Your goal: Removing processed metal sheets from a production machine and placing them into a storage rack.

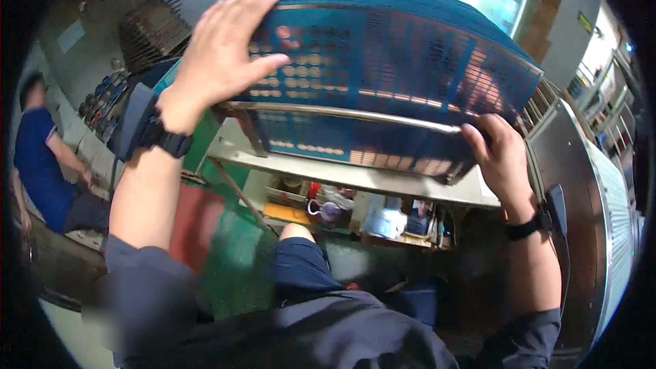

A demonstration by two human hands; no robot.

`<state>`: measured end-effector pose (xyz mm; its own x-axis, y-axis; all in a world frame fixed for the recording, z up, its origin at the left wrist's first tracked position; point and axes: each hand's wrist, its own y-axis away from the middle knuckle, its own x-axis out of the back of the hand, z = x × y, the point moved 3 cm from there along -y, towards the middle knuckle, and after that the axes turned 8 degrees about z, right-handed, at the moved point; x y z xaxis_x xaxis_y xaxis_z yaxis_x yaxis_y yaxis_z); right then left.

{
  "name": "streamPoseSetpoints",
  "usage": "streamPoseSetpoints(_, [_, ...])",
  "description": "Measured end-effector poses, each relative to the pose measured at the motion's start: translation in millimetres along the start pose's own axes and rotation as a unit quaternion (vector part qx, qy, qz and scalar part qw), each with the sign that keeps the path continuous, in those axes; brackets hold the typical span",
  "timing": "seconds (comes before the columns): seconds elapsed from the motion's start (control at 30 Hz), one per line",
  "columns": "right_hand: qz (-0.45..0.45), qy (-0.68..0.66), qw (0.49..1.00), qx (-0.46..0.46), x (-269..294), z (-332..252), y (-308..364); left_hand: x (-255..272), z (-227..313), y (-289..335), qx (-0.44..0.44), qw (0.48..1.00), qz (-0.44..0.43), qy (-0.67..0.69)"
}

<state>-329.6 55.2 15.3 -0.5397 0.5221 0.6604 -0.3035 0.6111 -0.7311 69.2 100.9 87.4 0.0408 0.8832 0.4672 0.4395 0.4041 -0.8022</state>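
Observation:
A stack of blue sheet panels [396, 48] with copper-coloured patterns leans upright in a metal rack in front of me. Rows of round copper dots mark the front panel's left part, and slotted patterns its right part. My left hand [229, 48] lies over the panel's upper left edge, fingers stretched out and thumb apart on its face. Across the front runs the rack's shiny metal bar [342, 115]. At the bar's right end my right hand [502, 154] is closed, thumb against fingers; whether it grips the bar or a panel edge, I cannot tell.
The rack stands on a pale table [314, 167]. Beneath it, a shelf holds a purple-and-white jug [328, 212] and a yellow box [288, 213]. A seated person [44, 157] in blue is at the far left. A metal cabinet [567, 198] borders my right arm.

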Motion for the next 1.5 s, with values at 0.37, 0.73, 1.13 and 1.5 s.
streamPoseSetpoints(0.37, [-0.114, -0.028, 0.989, 0.088, 3.6, -1.1, -25.2, -0.2, -1.4, 13.6, 0.011, 1.000, 0.020, -0.011])
streamPoseSetpoints(0.73, [-0.161, -0.131, 0.975, -0.081, -1.3, 0.1, -36.9, 6.5, 3.0, 10.6, 0.034, 0.999, 0.009, 0.007])
streamPoseSetpoints(1.13, [-0.180, 0.153, 0.909, 0.343, 26.3, -9.5, -50.5, -22.0, 95.4, 18.6, 0.026, 0.955, 0.032, 0.293])
streamPoseSetpoints(1.5, [-0.115, 0.175, 0.926, 0.315, 23.2, -5.5, -37.4, -53.3, 122.0, 28.1, 0.041, 0.959, -0.081, 0.267])
